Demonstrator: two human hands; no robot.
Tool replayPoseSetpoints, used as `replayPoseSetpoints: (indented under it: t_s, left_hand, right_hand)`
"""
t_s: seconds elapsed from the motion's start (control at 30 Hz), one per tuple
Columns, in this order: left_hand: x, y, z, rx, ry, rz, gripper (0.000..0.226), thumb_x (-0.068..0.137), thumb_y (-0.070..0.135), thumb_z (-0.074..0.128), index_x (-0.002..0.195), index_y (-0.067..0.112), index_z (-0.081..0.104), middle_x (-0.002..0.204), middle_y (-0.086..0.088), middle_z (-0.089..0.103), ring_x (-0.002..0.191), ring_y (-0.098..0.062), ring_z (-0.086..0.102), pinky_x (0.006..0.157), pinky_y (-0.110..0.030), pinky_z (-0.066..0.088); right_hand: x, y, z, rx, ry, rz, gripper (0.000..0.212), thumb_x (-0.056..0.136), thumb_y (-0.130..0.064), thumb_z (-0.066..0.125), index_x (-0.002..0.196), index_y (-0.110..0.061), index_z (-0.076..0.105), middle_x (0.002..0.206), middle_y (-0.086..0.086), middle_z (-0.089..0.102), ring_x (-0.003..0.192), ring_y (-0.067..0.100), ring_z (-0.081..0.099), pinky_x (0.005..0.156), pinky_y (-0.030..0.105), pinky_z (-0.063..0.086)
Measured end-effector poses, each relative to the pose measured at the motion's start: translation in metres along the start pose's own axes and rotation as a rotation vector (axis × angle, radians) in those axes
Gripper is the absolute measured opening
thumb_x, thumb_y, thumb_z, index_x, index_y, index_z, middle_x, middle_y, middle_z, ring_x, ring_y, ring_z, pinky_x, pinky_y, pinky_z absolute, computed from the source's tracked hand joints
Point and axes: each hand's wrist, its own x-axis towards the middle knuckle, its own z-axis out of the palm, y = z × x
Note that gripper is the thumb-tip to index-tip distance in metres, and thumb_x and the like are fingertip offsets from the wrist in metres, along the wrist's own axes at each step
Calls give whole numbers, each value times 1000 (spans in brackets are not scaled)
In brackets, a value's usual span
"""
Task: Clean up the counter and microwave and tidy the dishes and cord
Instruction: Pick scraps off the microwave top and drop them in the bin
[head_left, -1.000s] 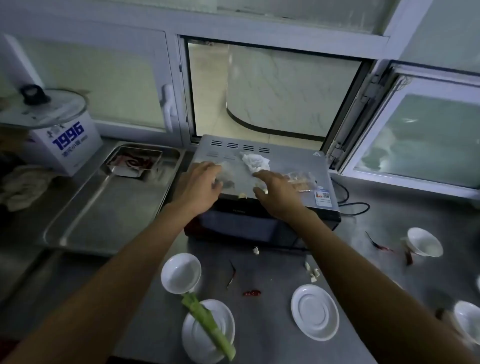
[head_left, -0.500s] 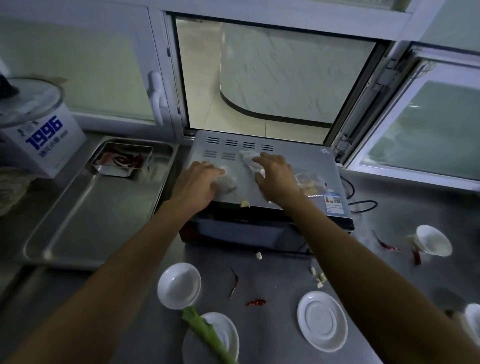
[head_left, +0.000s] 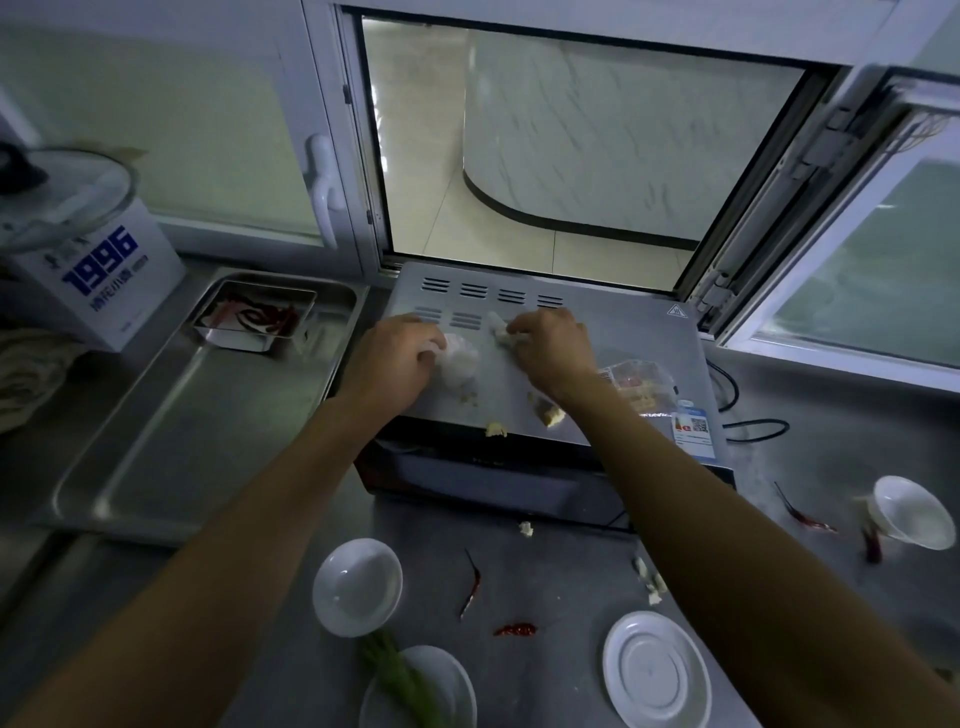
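Mid-frame, atop the microwave (head_left: 550, 364), the left hand (head_left: 395, 358) clutches a wad (head_left: 460, 358) and the right hand (head_left: 553, 348) pinches a tissue (head_left: 498, 330) — gathering scraps (head_left: 545, 413), apparently, while dishes (head_left: 657, 670) wait on the tabletop (head_left: 545, 577) below.

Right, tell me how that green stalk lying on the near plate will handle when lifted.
The green stalk looks long and thin, so probably light and bendy. It overhangs the plate, so it may drag or slide off if nudged.
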Motion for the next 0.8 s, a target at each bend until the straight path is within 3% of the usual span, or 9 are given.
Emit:
replayPoseSetpoints:
  t_s: [0.1,0.27,0.53,0.7,0.8]
  left_hand:
    - [3,1,-4,-42,43,-11,24,84,-2,61,98,10,77,103,-9,71,92,-30,66,81,-40,54]
    - [7,3,-9,-66,61,-7,25,85,-2,62,99,13,77,100,-8,70,89,-28,66,78,-38,53]
    - [3,23,-7,-89,46,92,24,86,2,62,99,17,76,100,-4,72,88,-23,65,78,-37,53]
    - [-2,58,5,-151,-1,190,24,87,2,61,100,16,76,104,-4,72,94,-22,65,79,-36,53]
    - [-8,89,17,-185,-27,256,21,89,5,64,101,16,76,104,-2,72,92,-19,65,79,-37,55]
  right_hand:
    - [-2,-2,0,58,39,-12,24,96,-11,58,113,-17,74,115,6,73,101,23,66,94,43,54]
    - [-8,-11,-6,169,155,-27,25,95,-7,57,111,-14,75,110,7,75,96,23,69,87,38,58]
    - [-55,-3,-32,213,270,-7,22,92,-4,59,105,-9,76,103,8,76,89,18,69,78,21,50]
    - [-103,18,-53,202,350,103,19,92,-7,62,105,-9,76,103,6,75,88,14,67,85,28,55]
    - [-135,29,-66,209,405,171,19,91,-6,62,103,-9,77,101,5,75,85,10,64,80,17,48]
